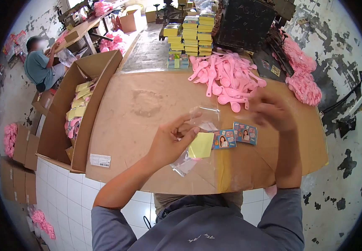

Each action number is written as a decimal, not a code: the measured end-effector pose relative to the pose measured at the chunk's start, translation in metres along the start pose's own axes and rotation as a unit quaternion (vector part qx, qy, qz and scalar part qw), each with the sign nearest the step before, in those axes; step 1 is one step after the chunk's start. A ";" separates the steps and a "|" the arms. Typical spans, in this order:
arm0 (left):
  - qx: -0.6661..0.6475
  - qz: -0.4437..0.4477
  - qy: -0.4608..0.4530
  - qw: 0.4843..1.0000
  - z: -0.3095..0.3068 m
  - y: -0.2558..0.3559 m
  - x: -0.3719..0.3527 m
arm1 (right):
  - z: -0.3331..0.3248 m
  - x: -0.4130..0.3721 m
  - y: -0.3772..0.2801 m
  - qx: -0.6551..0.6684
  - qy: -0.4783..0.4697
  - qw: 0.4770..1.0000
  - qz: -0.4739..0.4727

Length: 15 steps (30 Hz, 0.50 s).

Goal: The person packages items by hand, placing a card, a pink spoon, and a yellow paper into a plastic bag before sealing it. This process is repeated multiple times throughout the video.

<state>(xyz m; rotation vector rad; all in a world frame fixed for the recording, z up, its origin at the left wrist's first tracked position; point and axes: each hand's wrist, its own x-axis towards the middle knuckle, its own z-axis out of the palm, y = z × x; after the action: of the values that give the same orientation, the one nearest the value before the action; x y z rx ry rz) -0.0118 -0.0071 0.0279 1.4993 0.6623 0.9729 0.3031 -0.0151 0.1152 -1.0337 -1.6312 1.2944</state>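
Note:
My left hand (pixel 176 138) is closed on a yellow card (pixel 201 145), with clear plastic bags (pixel 182 166) under and around it. Just right of the card lie two small stacks of blue printed cards (pixel 224 139), (pixel 245 133). My right hand (pixel 268 109), smeared by motion, is raised beside the lower right edge of a heap of pink plastic spoons (pixel 227 75); whether it holds anything is unclear. All of this is on a cardboard-covered table (pixel 122 125).
A long open carton (pixel 91 113) with yellow-carded pink items stands at the table's left. Stacks of yellow-edged cards (pixel 190 35) and a black box (pixel 243 25) are at the back. Bundled pink spoons (pixel 304 83) lie at the right. A person (pixel 41 65) sits at the far left.

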 end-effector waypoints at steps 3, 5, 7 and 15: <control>-0.039 -0.017 0.015 0.999 -0.001 -0.002 0.001 | -0.103 -0.044 0.033 0.142 -0.022 0.985 -0.091; -0.039 -0.036 0.015 0.998 -0.001 0.001 0.002 | -0.164 -0.061 0.049 0.229 -0.040 0.967 -0.104; -0.041 -0.040 0.024 0.998 0.001 0.001 0.002 | -0.230 -0.094 0.122 -0.335 0.188 0.923 -0.026; -0.027 -0.030 0.043 0.998 0.000 -0.016 0.008 | -0.120 -0.067 0.077 -0.599 0.336 0.726 -0.037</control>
<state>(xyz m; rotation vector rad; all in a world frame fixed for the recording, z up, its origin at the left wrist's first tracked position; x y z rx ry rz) -0.0060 0.0021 0.0135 1.3897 0.7333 1.0051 0.4469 -0.0261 0.0532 -1.8299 -1.7578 -0.4480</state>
